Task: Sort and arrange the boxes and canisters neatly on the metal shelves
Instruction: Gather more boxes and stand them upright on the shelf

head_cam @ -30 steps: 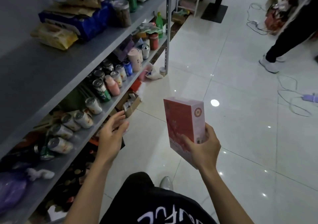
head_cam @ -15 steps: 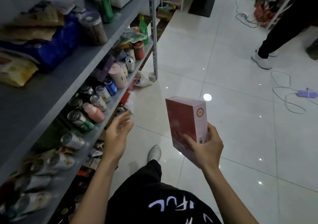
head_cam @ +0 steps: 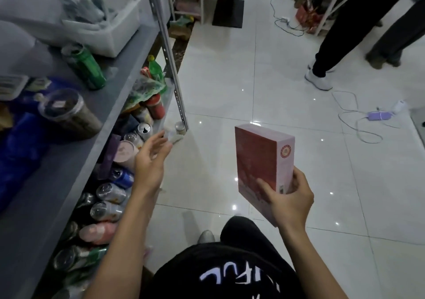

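While you grip the tall red-and-pink cardboard box by its lower end, with your right hand's thumb across the broad red face and the fingers curled round the pale narrow side, it stands upright in the air over the glossy white tiled floor, well apart from the shelving. That hold suits carrying, I judge, though it leaves the top free to tip when you set the box down.

Your left hand is open, fingers loosely spread and holding nothing. It hovers just beside the front of the lower grey metal shelf, near the pink cylindrical canister, probably to clear or steady a spot.

That lower shelf is crowded with drinks cans lying on their sides, so the box has little room there. The upper grey metal shelf shows bare surface beside the green can and the clear-lidded round jar, which looks the likelier home.
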The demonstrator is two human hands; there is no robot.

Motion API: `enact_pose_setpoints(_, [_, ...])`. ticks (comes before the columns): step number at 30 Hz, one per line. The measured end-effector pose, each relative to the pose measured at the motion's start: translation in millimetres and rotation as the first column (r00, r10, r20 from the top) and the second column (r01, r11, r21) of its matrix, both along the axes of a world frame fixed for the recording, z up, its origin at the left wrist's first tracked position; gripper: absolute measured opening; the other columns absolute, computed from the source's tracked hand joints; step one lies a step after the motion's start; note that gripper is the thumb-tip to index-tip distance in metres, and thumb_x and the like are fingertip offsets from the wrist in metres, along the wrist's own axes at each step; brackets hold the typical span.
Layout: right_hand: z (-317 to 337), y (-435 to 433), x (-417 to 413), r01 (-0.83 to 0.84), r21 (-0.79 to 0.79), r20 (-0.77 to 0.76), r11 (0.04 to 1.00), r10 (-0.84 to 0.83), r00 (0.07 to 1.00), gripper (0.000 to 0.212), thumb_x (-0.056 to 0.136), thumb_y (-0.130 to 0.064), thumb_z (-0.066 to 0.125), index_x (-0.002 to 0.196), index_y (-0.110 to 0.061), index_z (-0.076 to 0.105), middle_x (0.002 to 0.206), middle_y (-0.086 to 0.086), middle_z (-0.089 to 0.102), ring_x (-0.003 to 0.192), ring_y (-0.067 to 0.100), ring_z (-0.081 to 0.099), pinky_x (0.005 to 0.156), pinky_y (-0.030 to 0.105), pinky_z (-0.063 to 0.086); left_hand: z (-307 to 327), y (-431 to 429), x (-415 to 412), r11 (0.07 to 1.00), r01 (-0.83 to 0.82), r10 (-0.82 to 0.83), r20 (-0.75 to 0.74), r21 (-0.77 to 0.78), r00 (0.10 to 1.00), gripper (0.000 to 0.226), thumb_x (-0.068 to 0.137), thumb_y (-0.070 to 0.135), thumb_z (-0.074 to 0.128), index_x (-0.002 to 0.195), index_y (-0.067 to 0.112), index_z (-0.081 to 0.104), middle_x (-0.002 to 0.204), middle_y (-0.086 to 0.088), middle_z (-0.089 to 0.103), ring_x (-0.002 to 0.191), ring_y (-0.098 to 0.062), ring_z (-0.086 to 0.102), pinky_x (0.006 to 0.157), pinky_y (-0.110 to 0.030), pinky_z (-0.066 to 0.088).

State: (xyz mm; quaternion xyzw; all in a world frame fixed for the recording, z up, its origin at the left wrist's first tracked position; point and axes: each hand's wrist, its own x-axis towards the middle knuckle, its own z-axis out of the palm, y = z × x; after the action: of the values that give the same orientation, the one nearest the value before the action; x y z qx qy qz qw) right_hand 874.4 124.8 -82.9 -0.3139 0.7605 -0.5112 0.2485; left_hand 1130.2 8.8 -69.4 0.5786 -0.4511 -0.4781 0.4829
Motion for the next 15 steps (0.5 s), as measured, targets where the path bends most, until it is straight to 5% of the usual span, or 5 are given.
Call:
enact_pose_setpoints(6, [-10.1, -92.6, -21.8, 0.005, -0.016, 0.032, 1.0, -0.004, 0.999, 0.059, 0.062, -0.018, 0.093, 0.111, -0.026, 0.061, 0.098, -0.018, 0.065, 0.089, 0.0, 0.064, 0.066, 0.007, 0.048, -4.5, -82.1, -17.6, 1.0, -0.014, 0.013, 0.044, 0.004, 0.999, 0.03, 0.094, 0.016, 0.061, 0.124, 0.022, 0.06, 0.115, 0.006, 0.064, 0.109, -0.003, 0.059, 0.1, -0.029, 0.047])
enact_pose_setpoints(10, [-11.6, -171.9, -42.5, -0.051, -0.017, 0.054, 0.999, 0.052, 0.997, 0.059, 0.062, -0.019, 0.093, 0.111, -0.027, 0.061, 0.098, -0.019, 0.065, 0.09, 0.003, 0.065, 0.068, 0.013, 0.049, -3.0, -136.2, -34.4, 0.996, -0.084, 0.084, 0.057, 0.008, 0.995, 0.028, 0.095, 0.017, 0.06, 0.119, 0.03, 0.062, 0.115, 0.01, 0.065, 0.102, 0.005, 0.06, 0.091, -0.022, 0.049])
enact_pose_setpoints(15, [-8.4, -273.8, -70.0, -0.172, -0.027, 0.05, 0.985, 0.173, 0.984, 0.062, 0.063, -0.022, 0.093, 0.115, -0.025, 0.061, 0.102, -0.014, 0.066, 0.092, 0.006, 0.065, 0.068, 0.015, 0.052, -6.3, -185.7, -52.7, 0.979, -0.203, 0.203, 0.027, 0.029, 0.979, 0.029, 0.094, 0.014, 0.062, 0.117, 0.032, 0.063, 0.112, 0.011, 0.067, 0.107, -0.001, 0.062, 0.093, -0.028, 0.048])
